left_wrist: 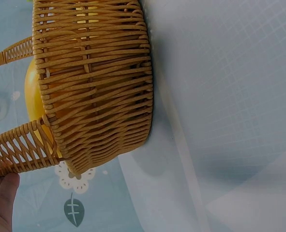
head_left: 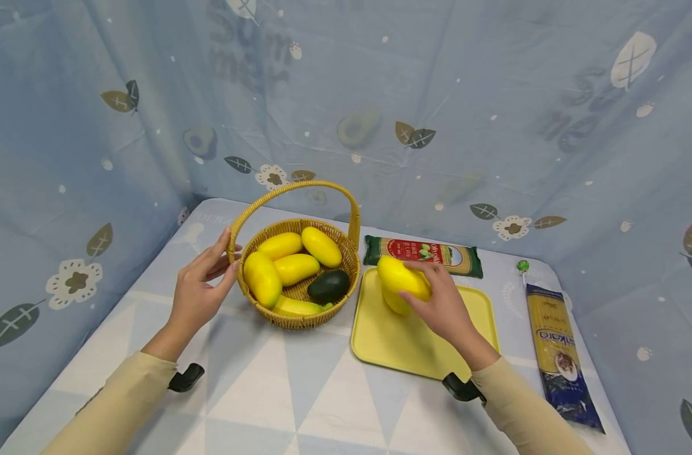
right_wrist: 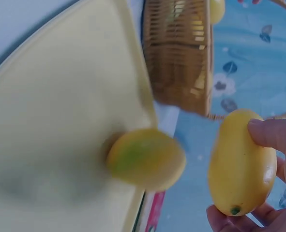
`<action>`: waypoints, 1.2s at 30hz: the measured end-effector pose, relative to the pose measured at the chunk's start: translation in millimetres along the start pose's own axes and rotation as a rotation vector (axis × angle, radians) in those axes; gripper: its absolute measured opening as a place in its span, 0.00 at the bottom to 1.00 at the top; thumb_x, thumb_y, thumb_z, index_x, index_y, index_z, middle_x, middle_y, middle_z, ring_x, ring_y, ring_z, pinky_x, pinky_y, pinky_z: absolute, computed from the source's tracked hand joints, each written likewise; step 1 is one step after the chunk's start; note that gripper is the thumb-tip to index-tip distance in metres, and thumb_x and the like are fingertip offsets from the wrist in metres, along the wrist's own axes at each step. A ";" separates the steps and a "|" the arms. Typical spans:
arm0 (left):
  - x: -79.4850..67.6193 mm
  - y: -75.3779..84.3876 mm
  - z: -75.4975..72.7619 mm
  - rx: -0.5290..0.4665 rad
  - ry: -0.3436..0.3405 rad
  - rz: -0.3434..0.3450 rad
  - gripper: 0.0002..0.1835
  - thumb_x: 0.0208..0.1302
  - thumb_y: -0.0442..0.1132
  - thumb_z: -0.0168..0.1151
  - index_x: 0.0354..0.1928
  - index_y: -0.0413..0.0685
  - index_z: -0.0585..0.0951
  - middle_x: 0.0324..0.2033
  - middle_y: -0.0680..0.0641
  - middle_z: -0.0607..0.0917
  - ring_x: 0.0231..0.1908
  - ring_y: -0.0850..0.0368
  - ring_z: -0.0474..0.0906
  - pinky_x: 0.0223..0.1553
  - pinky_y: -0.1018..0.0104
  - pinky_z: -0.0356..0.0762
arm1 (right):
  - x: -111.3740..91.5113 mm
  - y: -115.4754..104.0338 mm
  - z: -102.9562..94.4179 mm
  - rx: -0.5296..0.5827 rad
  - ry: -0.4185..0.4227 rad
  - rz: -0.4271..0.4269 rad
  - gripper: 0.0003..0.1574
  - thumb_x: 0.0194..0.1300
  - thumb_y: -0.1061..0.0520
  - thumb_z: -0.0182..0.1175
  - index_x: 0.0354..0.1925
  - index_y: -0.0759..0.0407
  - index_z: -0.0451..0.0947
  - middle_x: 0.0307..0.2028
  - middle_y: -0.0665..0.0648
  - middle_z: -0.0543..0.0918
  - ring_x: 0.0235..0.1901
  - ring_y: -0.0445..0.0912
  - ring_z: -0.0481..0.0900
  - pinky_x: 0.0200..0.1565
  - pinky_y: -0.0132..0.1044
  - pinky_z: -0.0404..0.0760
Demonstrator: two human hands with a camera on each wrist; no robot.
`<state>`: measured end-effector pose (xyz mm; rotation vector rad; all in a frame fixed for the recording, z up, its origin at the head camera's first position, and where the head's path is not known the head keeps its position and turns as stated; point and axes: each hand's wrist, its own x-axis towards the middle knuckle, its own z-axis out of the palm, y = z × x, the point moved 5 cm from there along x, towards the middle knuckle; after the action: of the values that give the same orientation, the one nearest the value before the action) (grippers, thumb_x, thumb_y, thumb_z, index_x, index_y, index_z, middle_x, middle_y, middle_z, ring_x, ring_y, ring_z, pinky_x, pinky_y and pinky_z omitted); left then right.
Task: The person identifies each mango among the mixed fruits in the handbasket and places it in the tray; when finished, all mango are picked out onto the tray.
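Note:
My right hand [head_left: 441,302] holds a yellow mango [head_left: 401,278] above the yellow tray [head_left: 374,341]. In the right wrist view, thumb and fingers grip this mango [right_wrist: 242,164] from its side. Below it, a second mango [right_wrist: 146,158] with a greenish patch sits on the tray, partly hidden in the head view. My left hand [head_left: 200,284] holds the left base of the handle of a wicker basket [head_left: 300,321], fingers behind and thumb in front. Inside the basket are several yellow mangoes [head_left: 296,270], a dark green avocado [head_left: 328,286] and a long yellow fruit [head_left: 297,307] with a green tip.
Behind the tray lies a red and green pasta packet [head_left: 422,253]. To the right are a blue and gold packet [head_left: 558,354] and a green lollipop [head_left: 523,266]. A patterned blue curtain [head_left: 346,95] surrounds the table at the back and sides.

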<state>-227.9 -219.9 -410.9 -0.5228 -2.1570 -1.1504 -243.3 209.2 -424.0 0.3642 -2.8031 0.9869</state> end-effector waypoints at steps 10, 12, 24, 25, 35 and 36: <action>-0.1 -0.9 -0.2 0.000 -0.015 -0.008 0.43 0.60 0.20 0.68 0.76 0.54 0.68 0.51 0.40 0.86 0.51 0.73 0.80 0.51 0.79 0.80 | -13.9 54.7 -14.8 -0.021 0.071 0.083 0.37 0.66 0.49 0.71 0.69 0.51 0.72 0.63 0.67 0.70 0.60 0.63 0.70 0.59 0.64 0.76; -0.1 -1.1 -0.3 -0.002 -0.015 -0.006 0.43 0.59 0.20 0.68 0.75 0.54 0.68 0.51 0.40 0.86 0.51 0.73 0.80 0.51 0.79 0.80 | -15.0 66.4 -14.7 -0.027 0.074 0.124 0.37 0.66 0.48 0.70 0.69 0.52 0.71 0.63 0.68 0.69 0.60 0.64 0.69 0.60 0.64 0.75; 0.1 0.0 1.4 -0.021 0.009 0.031 0.44 0.56 0.16 0.68 0.74 0.50 0.70 0.50 0.41 0.86 0.50 0.71 0.81 0.50 0.78 0.81 | -20.7 111.5 1.9 -0.054 0.014 0.281 0.37 0.69 0.48 0.68 0.70 0.59 0.69 0.63 0.73 0.68 0.61 0.67 0.67 0.66 0.64 0.67; 0.2 0.5 1.5 -0.024 0.011 0.034 0.44 0.56 0.16 0.68 0.74 0.49 0.70 0.50 0.41 0.86 0.50 0.71 0.81 0.49 0.78 0.81 | -21.4 112.6 2.8 -0.053 0.012 0.282 0.37 0.69 0.48 0.68 0.70 0.59 0.69 0.64 0.73 0.67 0.62 0.67 0.66 0.66 0.64 0.66; -0.6 -0.3 1.3 -0.005 0.002 0.021 0.44 0.58 0.17 0.67 0.75 0.50 0.69 0.50 0.41 0.86 0.51 0.72 0.81 0.50 0.79 0.80 | -22.9 111.6 4.1 -0.063 -0.013 0.276 0.34 0.71 0.53 0.63 0.71 0.59 0.68 0.65 0.72 0.68 0.64 0.67 0.66 0.68 0.66 0.65; -0.7 -0.6 1.1 -0.001 0.002 0.020 0.44 0.58 0.17 0.67 0.75 0.50 0.69 0.50 0.41 0.86 0.50 0.72 0.81 0.50 0.79 0.80 | -22.6 111.6 4.3 -0.066 -0.015 0.278 0.34 0.71 0.53 0.64 0.71 0.59 0.68 0.65 0.72 0.68 0.64 0.67 0.66 0.69 0.66 0.65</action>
<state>-228.1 -219.3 -412.2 -0.5422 -2.1443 -1.1408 -252.5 294.7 -498.8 -0.0281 -2.9464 0.9402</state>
